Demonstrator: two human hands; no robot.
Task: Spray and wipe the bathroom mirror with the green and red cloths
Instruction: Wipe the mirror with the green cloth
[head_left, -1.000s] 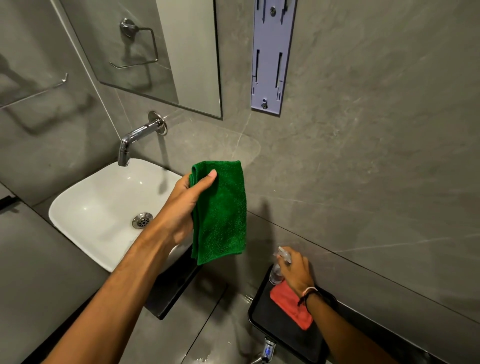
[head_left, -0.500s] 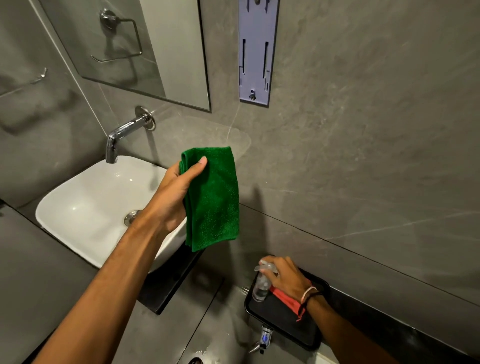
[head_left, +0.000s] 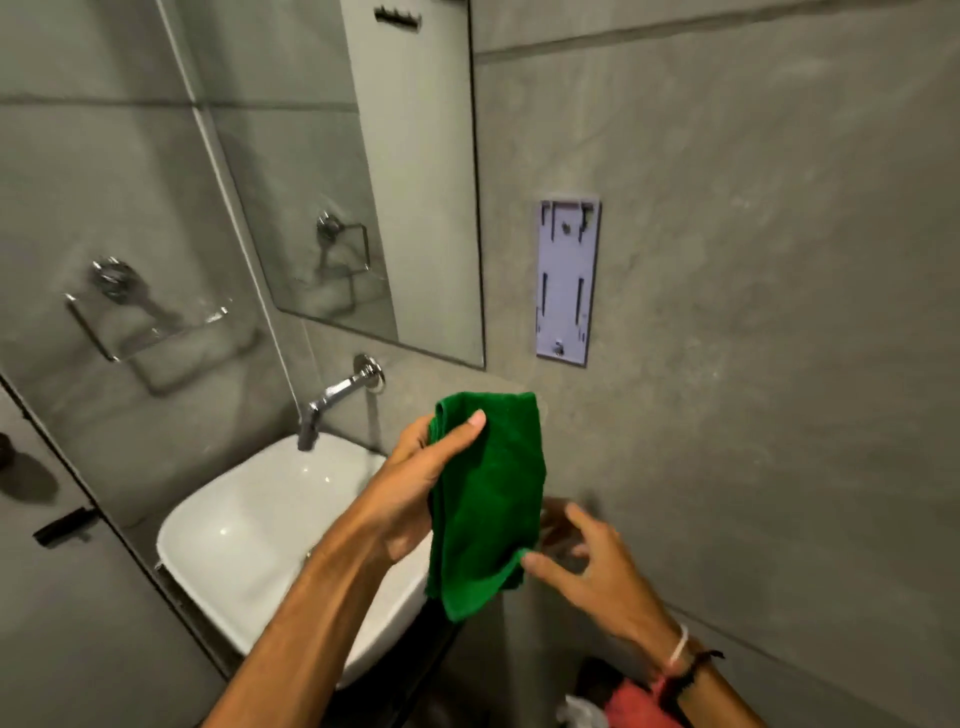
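My left hand (head_left: 421, 483) grips a folded green cloth (head_left: 488, 499) by its upper edge, and the cloth hangs down in front of the grey wall. Just right of the cloth's lower corner, my right hand (head_left: 592, 577) is open with fingers spread; its thumb tip touches the cloth. The red cloth (head_left: 628, 709) lies at the bottom edge, partly hidden behind my right wrist. The pale top of the spray bottle (head_left: 579, 714) shows beside it. The mirror (head_left: 363, 182) hangs on the wall above and to the left.
A white basin (head_left: 249, 535) sits below a chrome tap (head_left: 332, 400) at left centre. A pale purple bracket (head_left: 566, 280) is fixed to the wall right of the mirror. A chrome towel ring (head_left: 130, 312) hangs on the left wall.
My right hand let go of the spray bottle on the black tray and rose to the green cloth's lower corner. The view tilted upward, showing more of the mirror.
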